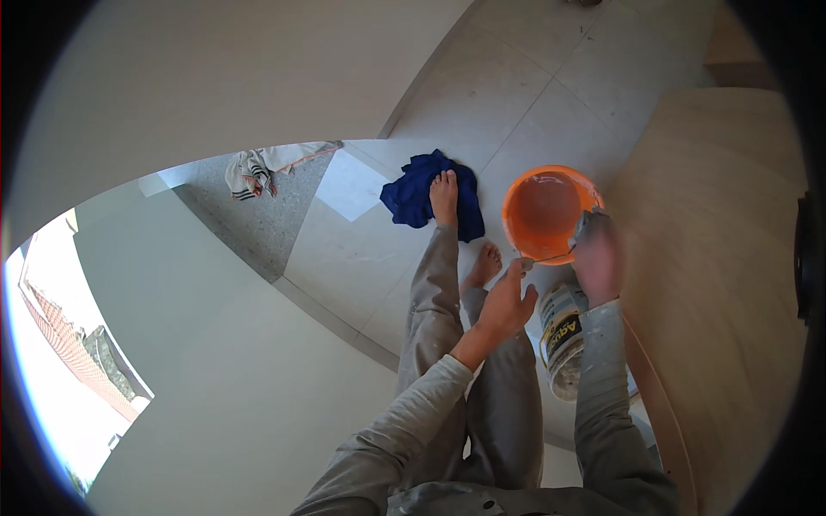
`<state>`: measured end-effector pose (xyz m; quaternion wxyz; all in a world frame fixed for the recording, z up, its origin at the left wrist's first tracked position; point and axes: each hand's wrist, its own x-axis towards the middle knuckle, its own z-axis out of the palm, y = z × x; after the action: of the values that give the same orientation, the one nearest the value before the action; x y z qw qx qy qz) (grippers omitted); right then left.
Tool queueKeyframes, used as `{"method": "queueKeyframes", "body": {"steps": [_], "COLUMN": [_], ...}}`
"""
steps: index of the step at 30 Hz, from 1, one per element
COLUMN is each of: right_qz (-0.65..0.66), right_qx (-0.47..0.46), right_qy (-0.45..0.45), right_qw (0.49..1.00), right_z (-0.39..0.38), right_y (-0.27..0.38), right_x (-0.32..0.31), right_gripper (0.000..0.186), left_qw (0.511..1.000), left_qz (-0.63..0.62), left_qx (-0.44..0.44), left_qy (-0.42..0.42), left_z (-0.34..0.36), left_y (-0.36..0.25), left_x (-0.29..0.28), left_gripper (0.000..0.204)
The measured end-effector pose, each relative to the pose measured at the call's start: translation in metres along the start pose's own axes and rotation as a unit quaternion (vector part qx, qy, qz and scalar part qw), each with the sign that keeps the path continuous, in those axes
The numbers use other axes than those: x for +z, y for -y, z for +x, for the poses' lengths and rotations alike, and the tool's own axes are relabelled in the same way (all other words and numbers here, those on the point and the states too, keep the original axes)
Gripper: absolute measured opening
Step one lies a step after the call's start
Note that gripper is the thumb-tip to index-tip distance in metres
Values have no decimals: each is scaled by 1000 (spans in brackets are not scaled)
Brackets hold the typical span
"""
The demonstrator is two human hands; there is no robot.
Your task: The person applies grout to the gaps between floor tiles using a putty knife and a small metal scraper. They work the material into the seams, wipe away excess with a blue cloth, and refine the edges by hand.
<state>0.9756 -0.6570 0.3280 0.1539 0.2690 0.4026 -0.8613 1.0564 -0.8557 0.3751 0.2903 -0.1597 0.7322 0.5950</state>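
An orange bucket (509, 217) stands on the floor in front of me, with some cloudy liquid inside. My left hand (506, 307) is at its near rim, the fingers on the thin wire handle (549, 259) while the thumb stands out to the side. Over the bucket's right rim, my right hand (600, 265) is smeared by motion. It grips a grey, crumpled piece that looks like a rag (589, 225). Just below that hand a white paint pail (561, 322) with a dark label lies tilted, partly hidden by my right wrist.
A dark blue cloth (411, 196) lies on the tiled floor (525, 95) under one of my bare feet. Farther left, a striped whitish cloth (249, 175) rests on a speckled grey ledge (288, 198). A pale wooden panel (705, 224) rises close on my right, and pale walls (215, 344) stand left.
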Motion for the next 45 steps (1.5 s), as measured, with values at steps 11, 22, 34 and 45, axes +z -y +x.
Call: {"method": "queueKeyframes", "body": {"steps": [11,22,34,45], "right_qz": [18,-28,-349,-484], "right_qx": [-23,-12,141,42], "right_qy": [22,-17,-220,-160], "right_qw": [999,999,900,859], "right_z": [-18,-75,-182,-181], "right_y": [28,-25,-188,-282], "right_x": [104,132,90,231], "right_gripper": [33,30,19,23], "left_qw": [987,978,931,896], "left_qz": [52,45,-15,-170], "left_qx": [144,-92,-168,-75], "left_qy": [-57,-183,-323,-404], "left_z": [12,-78,-106,-59], "left_y": [-32,12,207,378], "left_x": [-13,-215,-527,-771], "left_gripper": [52,21,15,15]}}
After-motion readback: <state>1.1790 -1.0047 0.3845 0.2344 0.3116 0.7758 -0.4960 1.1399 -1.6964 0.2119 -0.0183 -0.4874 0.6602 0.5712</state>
